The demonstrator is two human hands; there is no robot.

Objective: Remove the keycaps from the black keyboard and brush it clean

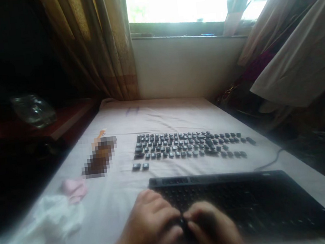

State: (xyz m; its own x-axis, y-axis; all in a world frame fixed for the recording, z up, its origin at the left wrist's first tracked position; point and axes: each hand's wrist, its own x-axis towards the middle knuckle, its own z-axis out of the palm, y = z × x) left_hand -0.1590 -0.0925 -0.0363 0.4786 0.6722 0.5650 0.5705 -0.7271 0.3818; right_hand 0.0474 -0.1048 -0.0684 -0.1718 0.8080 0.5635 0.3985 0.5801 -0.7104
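A black keyboard (pixel 248 202) lies across the near part of the bed-like surface, most of its keys off. My left hand (pixel 153 221) is over its left front part, thumb and fingers closed in a pinch. Facing it, my right hand (pixel 214 225) is also pinched, its fingertips almost meeting those of the left. Between the fingertips is a small dark keycap (pixel 181 221), partly hidden and blurred. Behind the keyboard, loose black keycaps (pixel 177 148) are laid out in rows like a keyboard layout. Two more keycaps (pixel 141 166) sit apart at their front left.
On the left lie a pixelated brown object (pixel 100 158), a pink cloth (pixel 74 189) and a crumpled white cloth (pixel 50 221). A cable (pixel 271 161) runs off to the right. Curtains (pixel 94 39) hang by a bright window (pixel 178 2); a clear plastic item (pixel 33 110) is on a side table.
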